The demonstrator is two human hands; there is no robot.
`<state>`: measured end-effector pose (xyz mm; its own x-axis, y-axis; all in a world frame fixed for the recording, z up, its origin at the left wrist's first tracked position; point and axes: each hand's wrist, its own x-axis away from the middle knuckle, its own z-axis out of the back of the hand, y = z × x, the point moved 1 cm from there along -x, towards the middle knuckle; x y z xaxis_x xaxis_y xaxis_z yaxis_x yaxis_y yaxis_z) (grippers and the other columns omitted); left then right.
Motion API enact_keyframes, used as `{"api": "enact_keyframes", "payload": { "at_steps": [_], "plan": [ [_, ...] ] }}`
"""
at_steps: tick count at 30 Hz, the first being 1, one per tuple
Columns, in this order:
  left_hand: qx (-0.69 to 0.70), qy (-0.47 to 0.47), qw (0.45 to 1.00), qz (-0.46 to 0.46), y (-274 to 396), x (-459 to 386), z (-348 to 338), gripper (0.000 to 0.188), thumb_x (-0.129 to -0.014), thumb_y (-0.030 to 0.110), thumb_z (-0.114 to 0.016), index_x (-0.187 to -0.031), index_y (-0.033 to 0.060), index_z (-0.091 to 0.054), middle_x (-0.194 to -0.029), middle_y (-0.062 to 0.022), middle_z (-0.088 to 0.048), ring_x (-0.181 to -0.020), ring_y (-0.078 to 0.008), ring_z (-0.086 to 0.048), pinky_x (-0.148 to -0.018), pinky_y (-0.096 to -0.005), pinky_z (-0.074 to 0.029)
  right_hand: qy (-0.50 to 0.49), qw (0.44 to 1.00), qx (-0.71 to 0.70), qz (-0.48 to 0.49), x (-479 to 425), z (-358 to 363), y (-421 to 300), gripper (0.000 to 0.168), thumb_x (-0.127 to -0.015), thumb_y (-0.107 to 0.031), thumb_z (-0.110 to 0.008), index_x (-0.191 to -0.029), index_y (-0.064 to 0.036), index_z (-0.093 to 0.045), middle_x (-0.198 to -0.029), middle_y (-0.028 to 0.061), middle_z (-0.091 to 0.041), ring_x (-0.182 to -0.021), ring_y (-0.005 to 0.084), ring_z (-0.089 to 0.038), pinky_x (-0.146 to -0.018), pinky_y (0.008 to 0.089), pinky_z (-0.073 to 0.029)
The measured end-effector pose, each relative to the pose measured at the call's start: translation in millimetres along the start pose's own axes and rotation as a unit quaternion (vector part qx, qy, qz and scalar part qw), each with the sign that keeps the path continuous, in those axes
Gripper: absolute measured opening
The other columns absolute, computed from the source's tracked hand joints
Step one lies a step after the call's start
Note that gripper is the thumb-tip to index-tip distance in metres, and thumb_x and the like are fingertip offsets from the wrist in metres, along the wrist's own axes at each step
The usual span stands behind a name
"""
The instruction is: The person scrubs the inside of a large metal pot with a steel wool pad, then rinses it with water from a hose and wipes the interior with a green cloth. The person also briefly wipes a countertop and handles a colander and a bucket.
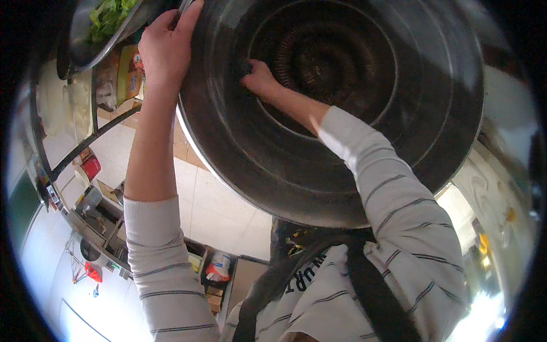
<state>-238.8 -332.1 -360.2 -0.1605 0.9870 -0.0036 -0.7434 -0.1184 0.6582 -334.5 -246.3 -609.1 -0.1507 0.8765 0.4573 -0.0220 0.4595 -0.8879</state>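
Note:
A large round dark metal pan [299, 184] with concentric rings and ridges at its middle fills the upper centre, tilted up before me. My left hand [169, 49] grips its rim at the upper left, the thumb over the edge. Inside the pan, left of the ridged middle, my right hand [260, 79] has its fingers bent round a small dark object [245, 68] against the pan's surface. What that object is cannot be made out. A metal bowl [102, 53] with green leafy vegetables [109, 19] stands at the upper left, beside my left hand.
Left of my left arm is a dark-framed rack [72, 164] with packages. A red container [90, 167] and trays [102, 218] lie lower down. A bag [219, 266] sits in a box by my waist. Pale floor tiles [205, 196] show below the pan.

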Motion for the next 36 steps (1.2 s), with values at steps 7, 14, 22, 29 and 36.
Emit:
{"api": "enact_keyframes", "payload": {
  "at_steps": [7, 14, 22, 29, 36],
  "plan": [
    [-0.095, -0.031, 0.995, -0.001, 3.0, -1.4, 4.6, 0.047, -0.075, 0.047, -0.064, -0.093, 0.0043, -0.066, -0.079, -0.01, -0.065, -0.072, -0.0161, -0.06, -0.071, -0.0275, -0.045, -0.005, 0.956, 0.168, 0.241, 92.4, 11.9, -154.3, 0.056, -0.061, -0.005, -0.06, -0.115, 0.005, -0.049, -0.122, 0.0212, -0.043, -0.113, 0.0339, -0.044, -0.095, 0.0352, -0.038],
    [-0.082, -0.03, 0.996, -0.031, -4.4, 0.0, 2.8, 0.048, -0.075, 0.05, -0.062, -0.094, 0.0063, -0.066, -0.079, -0.0129, -0.064, -0.073, -0.0185, -0.062, -0.07, -0.0294, -0.045, -0.44, 0.856, 0.211, 0.171, 232.9, 83.0, -110.9, 0.041, -0.074, 0.003, -0.06, -0.113, 0.001, -0.052, -0.125, 0.0166, -0.042, -0.119, 0.0286, -0.041, -0.102, 0.0363, -0.035],
    [-0.055, -0.011, 0.998, 0.004, 1.7, 0.1, -0.7, 0.049, -0.084, 0.053, -0.047, -0.1, 0.009, -0.063, -0.091, -0.0184, -0.062, -0.091, -0.0363, -0.057, -0.077, -0.0394, -0.044, -0.222, 0.908, 0.159, 0.316, 173.6, 28.5, -152.4, 0.05, -0.066, 0.007, -0.057, -0.115, 0.004, -0.047, -0.128, 0.0211, -0.034, -0.12, 0.0362, -0.036, -0.101, 0.0366, -0.032],
    [0.011, -0.008, 1.0, -0.004, 2.9, -3.1, -2.0, 0.045, -0.09, 0.044, -0.039, -0.103, 0.0062, -0.061, -0.094, -0.0201, -0.061, -0.091, -0.0375, -0.056, -0.078, -0.0399, -0.042, 0.036, 0.904, 0.157, 0.397, 104.6, 13.6, -193.6, 0.06, -0.061, 0.008, -0.057, -0.119, 0.006, -0.041, -0.128, 0.0241, -0.032, -0.121, 0.0399, -0.033, -0.1, 0.0377, -0.032],
    [0.019, -0.017, 0.999, -0.029, 10.8, 5.8, 2.3, 0.043, -0.084, 0.042, -0.053, -0.106, 0.0057, -0.06, -0.095, -0.0173, -0.062, -0.088, -0.0319, -0.06, -0.076, -0.0353, -0.044, 0.301, 0.863, 0.149, 0.378, 14.7, 63.3, -227.1, 0.053, -0.064, 0.002, -0.056, -0.115, 0.007, -0.042, -0.121, 0.0273, -0.036, -0.112, 0.0438, -0.038, -0.097, 0.0401, -0.034]
  ]
}}
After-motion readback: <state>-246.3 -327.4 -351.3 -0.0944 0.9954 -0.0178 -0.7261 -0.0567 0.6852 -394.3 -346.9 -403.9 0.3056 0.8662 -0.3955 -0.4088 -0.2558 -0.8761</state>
